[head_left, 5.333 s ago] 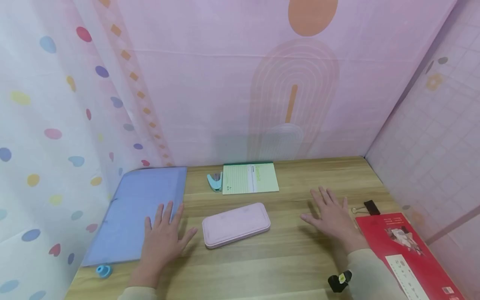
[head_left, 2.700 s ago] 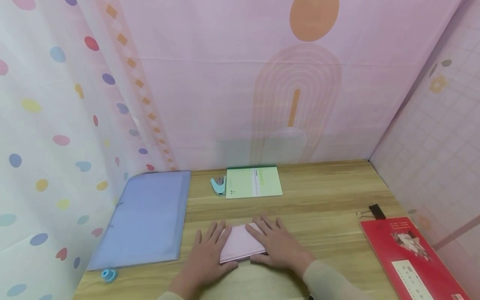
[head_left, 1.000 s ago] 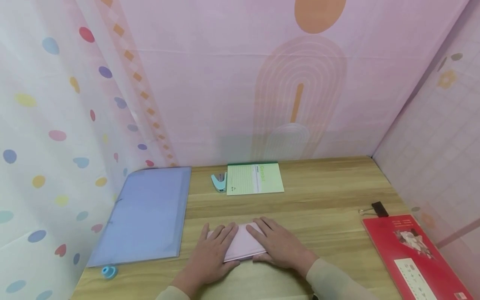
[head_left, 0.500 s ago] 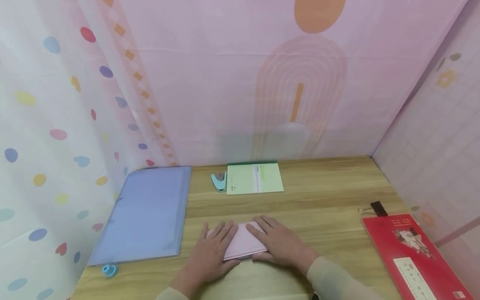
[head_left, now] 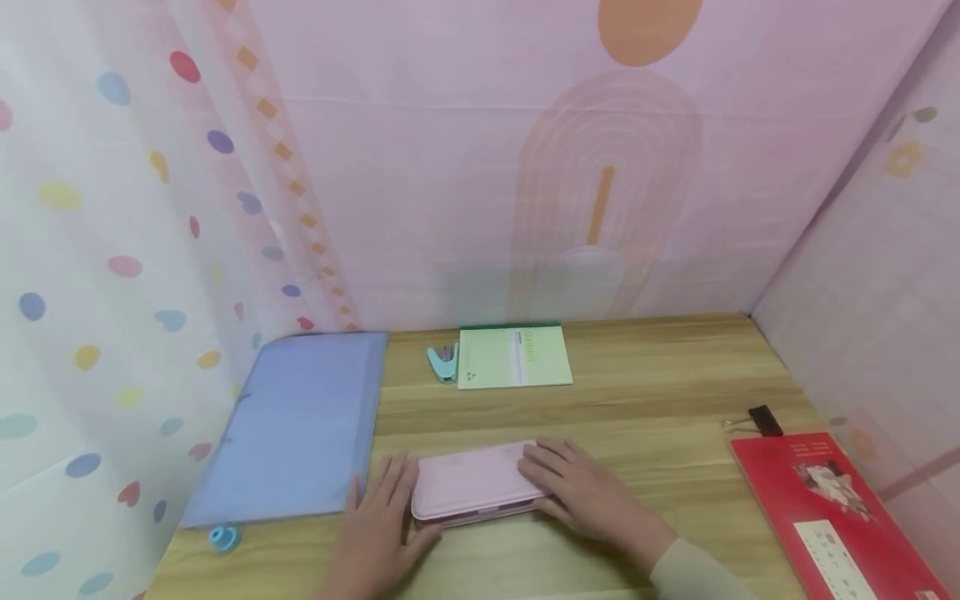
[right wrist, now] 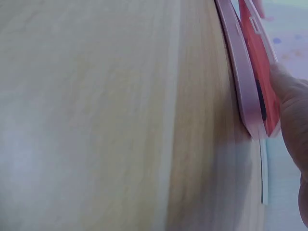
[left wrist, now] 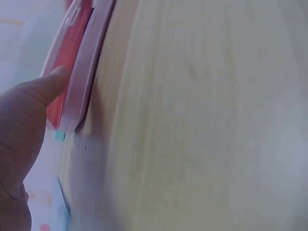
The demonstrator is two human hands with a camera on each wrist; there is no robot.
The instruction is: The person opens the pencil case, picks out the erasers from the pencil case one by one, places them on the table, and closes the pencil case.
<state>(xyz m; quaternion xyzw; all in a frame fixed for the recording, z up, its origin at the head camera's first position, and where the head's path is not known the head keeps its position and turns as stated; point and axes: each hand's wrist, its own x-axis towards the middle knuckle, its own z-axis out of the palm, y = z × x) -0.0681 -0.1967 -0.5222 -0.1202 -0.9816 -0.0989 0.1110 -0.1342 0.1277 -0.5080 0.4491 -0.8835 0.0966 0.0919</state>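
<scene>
A pink pencil case [head_left: 474, 483] lies flat near the front edge of the wooden table [head_left: 660, 392], set between two hands. The left hand [head_left: 382, 533] rests at the case's left end, fingers straight and loosely spread, thumb against its near corner; the left wrist view shows that thumb [left wrist: 45, 89] touching the case's edge. The right hand [head_left: 581, 492] lies over the right end, fingers extended flat across the lid and a fingertip [right wrist: 284, 84] pressing the rim. Neither hand curls round the case. Elsewhere on the table: one blue folder [head_left: 300, 425], one small blue stapler [head_left: 444, 363], one green notepad [head_left: 513, 357], one black binder clip [head_left: 757, 419], one red booklet [head_left: 825, 517] and one small blue ring-shaped item [head_left: 224, 537].
</scene>
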